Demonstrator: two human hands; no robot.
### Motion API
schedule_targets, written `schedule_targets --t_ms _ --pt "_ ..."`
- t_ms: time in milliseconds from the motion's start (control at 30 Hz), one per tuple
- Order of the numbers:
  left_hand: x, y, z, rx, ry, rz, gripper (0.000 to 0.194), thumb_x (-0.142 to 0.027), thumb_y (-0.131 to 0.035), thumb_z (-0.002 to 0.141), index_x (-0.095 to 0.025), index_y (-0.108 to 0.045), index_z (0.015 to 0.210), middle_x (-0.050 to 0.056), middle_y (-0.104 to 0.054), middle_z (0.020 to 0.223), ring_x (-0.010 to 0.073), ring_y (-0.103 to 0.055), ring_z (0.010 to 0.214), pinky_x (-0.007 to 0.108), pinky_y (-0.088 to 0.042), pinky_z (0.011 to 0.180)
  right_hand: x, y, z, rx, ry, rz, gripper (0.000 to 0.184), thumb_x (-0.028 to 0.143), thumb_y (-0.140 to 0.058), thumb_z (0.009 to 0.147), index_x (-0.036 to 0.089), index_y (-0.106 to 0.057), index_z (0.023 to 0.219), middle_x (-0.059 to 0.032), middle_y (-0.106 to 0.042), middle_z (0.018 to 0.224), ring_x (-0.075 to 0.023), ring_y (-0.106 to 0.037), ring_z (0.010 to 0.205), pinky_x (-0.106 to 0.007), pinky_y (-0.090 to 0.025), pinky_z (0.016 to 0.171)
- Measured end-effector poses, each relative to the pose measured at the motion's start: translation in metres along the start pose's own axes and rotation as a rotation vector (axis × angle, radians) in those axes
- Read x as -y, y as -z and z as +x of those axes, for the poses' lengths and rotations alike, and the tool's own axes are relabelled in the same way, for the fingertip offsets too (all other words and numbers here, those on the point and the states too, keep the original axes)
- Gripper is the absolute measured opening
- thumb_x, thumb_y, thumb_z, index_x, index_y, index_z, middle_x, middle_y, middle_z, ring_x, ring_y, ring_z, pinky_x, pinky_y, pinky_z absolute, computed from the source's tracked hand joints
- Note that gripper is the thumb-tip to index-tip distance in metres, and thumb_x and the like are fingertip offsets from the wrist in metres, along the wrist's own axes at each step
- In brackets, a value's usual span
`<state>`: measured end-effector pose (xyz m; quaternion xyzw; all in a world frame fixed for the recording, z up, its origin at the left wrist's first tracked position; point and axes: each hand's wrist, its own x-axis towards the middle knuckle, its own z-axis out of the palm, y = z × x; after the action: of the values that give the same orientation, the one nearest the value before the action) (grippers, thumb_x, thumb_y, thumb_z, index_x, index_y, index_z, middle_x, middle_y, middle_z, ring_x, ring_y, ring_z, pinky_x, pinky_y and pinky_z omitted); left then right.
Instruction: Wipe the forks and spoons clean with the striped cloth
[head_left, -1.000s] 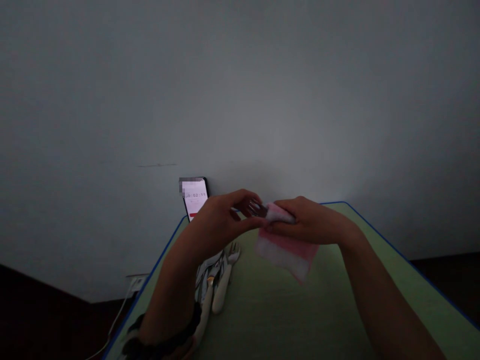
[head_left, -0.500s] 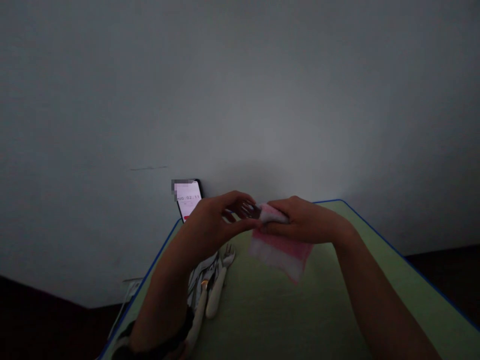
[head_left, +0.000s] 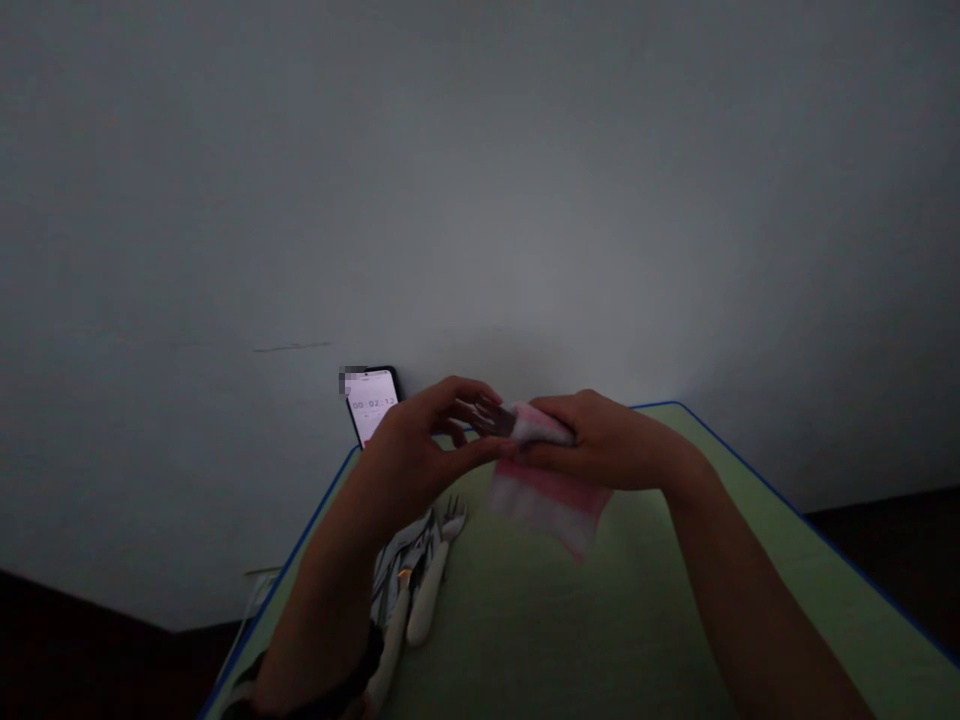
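Above the far part of a green table [head_left: 600, 620], my left hand [head_left: 424, 450] pinches the tines of a metal fork [head_left: 491, 415]. The rest of the fork is wrapped in a pink-and-white cloth [head_left: 547, 495], which my right hand [head_left: 600, 445] grips closed around it. The cloth's loose end hangs down below both hands. Several white-handled forks [head_left: 424, 575] lie in a pile on the table under my left forearm.
A phone [head_left: 371, 405] with a lit timer screen leans against the grey wall at the table's far left corner. The table has a blue edge. A white cable [head_left: 259, 590] hangs off its left side. The room is dim.
The hands have stayed together on the fork and cloth, shifting only slightly left as the view drifted. The phone's timer has advanced by a second.
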<state>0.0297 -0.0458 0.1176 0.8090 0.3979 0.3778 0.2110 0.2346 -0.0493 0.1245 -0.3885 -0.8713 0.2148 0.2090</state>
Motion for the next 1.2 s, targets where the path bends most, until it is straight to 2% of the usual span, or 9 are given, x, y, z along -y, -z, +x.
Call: schedule_targets --t_ms 133,267,533,700,800,867,1033,1200 --pt "-0.0017 0.0009 -0.0001 -0.038 0.044 -0.042 0.031 -0.034 -0.07 0.07 -0.02 -0.057 0.094 -0.002 -0.068 0.078 0.0108 -0.064 0.067 0.019 -0.051 0.062 -0.0003 -0.0007 0.0007 -0.047 0.014 0.013 0.03 0.044 -0.05 0.082 0.016 -0.058 0.089 -0.0009 -0.06 0.075 -0.0104 -0.05 0.063 -0.022 -0.032 0.054" --pt "-0.0036 0.0009 0.0007 -0.078 0.02 -0.032 0.029 -0.032 -0.072 0.069 -0.021 -0.058 0.092 -0.002 -0.068 0.08 0.0095 -0.063 0.068 0.016 -0.05 0.063 -0.0007 -0.0015 0.0008 -0.051 0.013 0.027 0.032 0.045 -0.051 0.082 0.016 -0.058 0.089 -0.0009 -0.06 0.075 -0.0101 -0.049 0.062 -0.022 -0.032 0.053" --pt "-0.0019 0.0 0.0002 -0.051 0.052 -0.052 0.033 -0.034 -0.072 0.068 -0.021 -0.059 0.096 -0.002 -0.069 0.077 0.0112 -0.064 0.066 0.02 -0.05 0.06 -0.0005 -0.0004 0.0002 -0.043 0.018 0.028 0.029 0.043 -0.051 0.082 0.015 -0.058 0.088 0.0005 -0.058 0.072 -0.0091 -0.047 0.06 -0.021 -0.032 0.052" --pt "-0.0012 -0.0033 0.0005 -0.155 0.03 -0.304 0.027 -0.027 -0.073 0.068 -0.019 -0.058 0.09 0.001 -0.07 0.086 0.0141 -0.067 0.076 0.023 -0.054 0.068 -0.0036 -0.0011 -0.0006 -0.081 0.015 0.056 0.031 0.044 -0.051 0.082 0.016 -0.059 0.092 -0.0002 -0.06 0.076 -0.0101 -0.049 0.063 -0.021 -0.033 0.054" --pt "-0.0031 -0.0043 0.0011 -0.222 0.075 -0.439 0.024 -0.024 -0.07 0.071 -0.018 -0.056 0.089 0.003 -0.071 0.088 0.0153 -0.067 0.079 0.024 -0.055 0.07 -0.0048 -0.0007 -0.0012 -0.08 0.007 0.106 0.033 0.045 -0.05 0.082 0.016 -0.059 0.096 -0.0011 -0.061 0.08 -0.0106 -0.05 0.065 -0.021 -0.034 0.055" --pt "-0.0044 -0.0038 0.0009 -0.225 0.115 -0.458 0.026 -0.023 -0.069 0.072 -0.017 -0.055 0.094 0.004 -0.071 0.089 0.016 -0.067 0.079 0.025 -0.056 0.069 -0.0044 -0.0003 -0.0016 -0.098 0.0 0.104 0.034 0.046 -0.051 0.081 0.016 -0.06 0.094 -0.0016 -0.061 0.08 -0.0109 -0.05 0.065 -0.022 -0.034 0.055" --pt "-0.0025 -0.0003 -0.0029 -0.126 0.054 -0.336 0.033 -0.025 -0.067 0.074 -0.018 -0.056 0.105 0.007 -0.067 0.104 0.018 -0.065 0.09 0.03 -0.055 0.077 -0.0032 0.0002 -0.0019 -0.088 -0.013 0.129 0.037 0.049 -0.05 0.081 0.015 -0.059 0.094 -0.0015 -0.061 0.076 -0.0106 -0.048 0.063 -0.022 -0.034 0.054" --pt "0.0011 0.0009 -0.0054 -0.112 -0.021 -0.109 0.032 -0.028 -0.069 0.072 -0.023 -0.061 0.102 0.002 -0.068 0.096 0.0136 -0.065 0.08 0.025 -0.054 0.074 -0.002 0.0001 -0.003 -0.088 0.035 0.212 0.036 0.048 -0.047 0.084 0.015 -0.059 0.091 -0.0011 -0.06 0.077 -0.0098 -0.048 0.063 -0.02 -0.035 0.054"
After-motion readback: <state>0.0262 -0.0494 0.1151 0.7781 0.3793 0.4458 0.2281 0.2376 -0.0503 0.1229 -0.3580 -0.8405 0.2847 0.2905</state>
